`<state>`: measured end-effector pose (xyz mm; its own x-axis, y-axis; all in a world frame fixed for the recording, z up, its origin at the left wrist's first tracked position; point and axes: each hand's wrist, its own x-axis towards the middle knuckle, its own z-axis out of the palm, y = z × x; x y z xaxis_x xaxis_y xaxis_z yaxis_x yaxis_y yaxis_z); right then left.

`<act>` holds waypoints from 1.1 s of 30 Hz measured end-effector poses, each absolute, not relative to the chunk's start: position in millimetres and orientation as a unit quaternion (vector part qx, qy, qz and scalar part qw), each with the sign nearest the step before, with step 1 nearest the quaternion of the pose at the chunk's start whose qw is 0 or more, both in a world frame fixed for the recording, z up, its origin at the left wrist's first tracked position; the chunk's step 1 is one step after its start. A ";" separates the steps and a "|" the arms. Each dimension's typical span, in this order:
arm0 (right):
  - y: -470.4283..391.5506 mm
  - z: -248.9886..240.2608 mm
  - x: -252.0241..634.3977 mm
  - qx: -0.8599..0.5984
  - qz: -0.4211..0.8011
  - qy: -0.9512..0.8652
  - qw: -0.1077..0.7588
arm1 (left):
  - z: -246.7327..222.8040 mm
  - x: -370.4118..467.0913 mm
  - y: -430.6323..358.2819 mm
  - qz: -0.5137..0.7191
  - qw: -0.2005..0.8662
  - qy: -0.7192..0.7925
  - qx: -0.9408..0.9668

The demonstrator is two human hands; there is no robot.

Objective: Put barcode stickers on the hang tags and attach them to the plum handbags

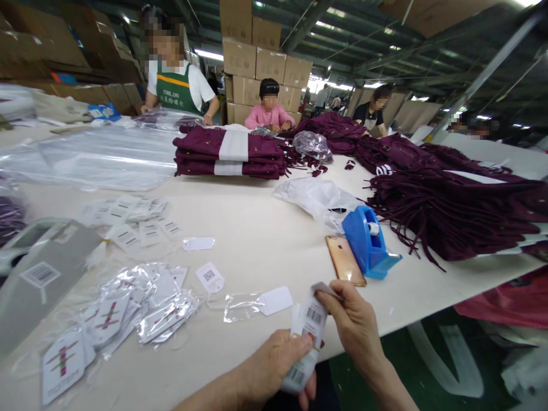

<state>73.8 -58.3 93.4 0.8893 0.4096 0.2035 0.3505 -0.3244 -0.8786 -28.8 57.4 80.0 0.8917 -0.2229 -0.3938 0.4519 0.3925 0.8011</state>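
At the far left, a grey case is standing beside a heap of bagged tags, with small printed labels lying in loose piles behind the heap. Single tags are resting between these piles and the hands, one of them lying just beyond the left hand.

The left hand is gripping the lower part of a barcode bundle, its thumb pressing on the face and its fingers curling underneath. The right hand is closing on the top end, thumb and fingers pinching near the folded edge. Whether that pinch is taking one layer or several, I cannot tell.

For good handling, the left thumb should be pressing firmly but lightly, holding the layers square without creasing them. The right fingertips should be working at the very edge, easing layers apart rather than tugging; a hard pull could be bending the strip or fanning the rest out of line. Both wrists should be staying low over the table edge.

The bundle is lying between the two hands, touching both: to the right of the left palm, to the left of the right palm, and tilting upward away from the body. Beyond the right hand, a phone is lying beside a blue tape dispenser, and dark garments are filling the far right.
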 end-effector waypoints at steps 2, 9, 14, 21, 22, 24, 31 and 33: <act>-61.9 88.8 81.5 -0.794 0.037 -0.194 0.575 | 77.9 -25.1 57.9 -0.216 0.831 0.131 0.496; -107.7 78.4 121.7 -0.775 -0.108 0.013 0.622 | 60.9 -22.2 57.3 -0.257 0.782 0.148 0.548; -138.3 77.6 123.4 -0.754 -0.128 0.060 0.642 | 80.7 23.7 50.4 -0.210 0.810 0.206 0.507; -149.5 95.5 108.1 -0.666 -0.209 0.149 0.700 | 112.0 143.5 29.1 -0.122 0.807 0.161 0.555; -149.6 97.4 105.7 -0.664 -0.205 0.148 0.704 | 109.6 151.0 28.6 -0.110 0.798 0.163 0.570; -147.8 98.1 100.5 -0.671 -0.176 0.125 0.709 | 102.5 152.0 33.1 -0.078 0.774 0.169 0.605; -109.9 83.2 82.2 -0.723 0.054 -0.044 0.687 | 88.3 67.5 73.3 -0.152 0.759 0.069 0.630; -91.6 80.8 79.4 -0.714 0.108 -0.081 0.687 | 84.7 43.1 75.2 -0.200 0.774 0.061 0.597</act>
<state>79.4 -91.6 80.8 0.9638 0.2632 -0.0434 -0.0330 -0.0439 -0.9985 43.1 75.2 84.7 0.9128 -0.2358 -0.3335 0.3824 0.2067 0.9006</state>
